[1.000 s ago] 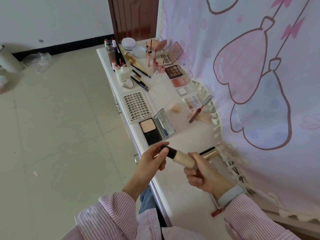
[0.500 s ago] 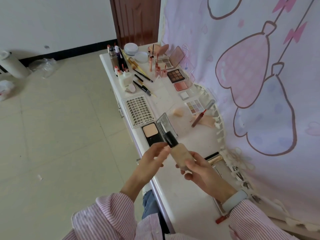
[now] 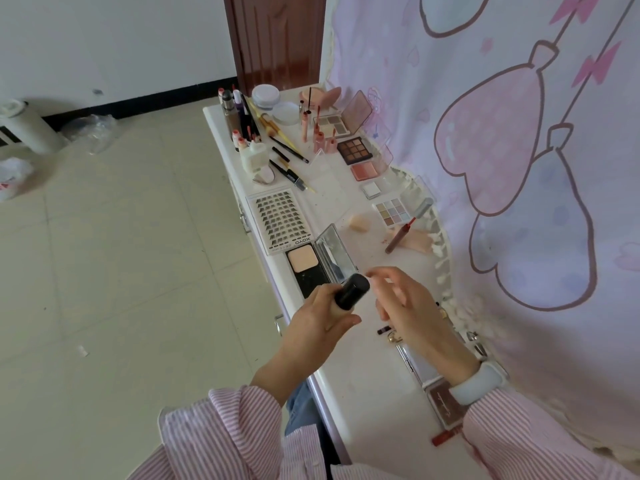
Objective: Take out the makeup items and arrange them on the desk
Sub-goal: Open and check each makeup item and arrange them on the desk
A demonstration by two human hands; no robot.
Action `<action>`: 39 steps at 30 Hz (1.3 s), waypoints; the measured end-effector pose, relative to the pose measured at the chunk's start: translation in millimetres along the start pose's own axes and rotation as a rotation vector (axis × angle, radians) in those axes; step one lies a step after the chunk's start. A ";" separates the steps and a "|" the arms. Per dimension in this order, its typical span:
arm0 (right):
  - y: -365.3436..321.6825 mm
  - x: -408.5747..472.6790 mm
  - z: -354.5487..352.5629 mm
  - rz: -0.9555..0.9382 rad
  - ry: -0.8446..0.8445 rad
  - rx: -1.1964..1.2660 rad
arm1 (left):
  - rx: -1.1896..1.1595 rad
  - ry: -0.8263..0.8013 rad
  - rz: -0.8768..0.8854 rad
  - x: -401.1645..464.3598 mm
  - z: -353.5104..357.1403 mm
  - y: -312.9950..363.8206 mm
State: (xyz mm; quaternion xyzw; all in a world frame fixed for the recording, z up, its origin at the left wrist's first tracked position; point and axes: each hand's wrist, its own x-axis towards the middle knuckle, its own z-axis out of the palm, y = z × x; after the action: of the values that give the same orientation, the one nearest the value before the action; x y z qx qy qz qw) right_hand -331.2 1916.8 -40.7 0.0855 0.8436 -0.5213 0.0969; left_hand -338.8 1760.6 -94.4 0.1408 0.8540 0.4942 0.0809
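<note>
My left hand (image 3: 320, 315) is curled in a grip, thumb pointing right, forearm reaching up from the near left. My right hand (image 3: 403, 299) hovers just beside it, fingers loosely spread and holding nothing, wrist angled toward the near right.

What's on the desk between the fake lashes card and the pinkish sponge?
In the head view, the open powder compact's raised mirror lid; otherwise bare desk.
</note>
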 end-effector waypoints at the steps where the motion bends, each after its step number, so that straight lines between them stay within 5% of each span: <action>1: -3.9 2.0 0.6 -0.028 0.003 -0.099 | 0.026 -0.017 0.026 -0.1 -0.2 0.4; 6: -17.5 8.7 -6.7 -0.247 0.050 -0.415 | 0.123 0.011 0.058 -2.4 3.3 2.9; 12: -25.4 10.5 -14.3 -0.216 -0.069 -0.669 | 0.166 0.116 0.087 -0.5 5.3 3.6; 16: -28.8 6.6 -22.8 -0.320 -0.249 -0.398 | 0.132 0.186 0.062 4.3 0.8 5.2; 29: -35.0 9.6 -16.3 -0.166 -0.103 -0.430 | 0.151 0.249 0.144 6.4 -1.7 7.8; 39: -37.9 8.9 -29.6 -0.375 -0.199 -0.294 | 0.138 0.264 0.144 7.2 -5.5 10.7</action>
State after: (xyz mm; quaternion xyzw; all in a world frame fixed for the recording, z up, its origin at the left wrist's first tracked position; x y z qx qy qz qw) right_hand -351.4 1927.0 2.8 -0.1390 0.8976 -0.4079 0.0923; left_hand -345.5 1763.4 -82.4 0.1407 0.8767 0.4533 -0.0777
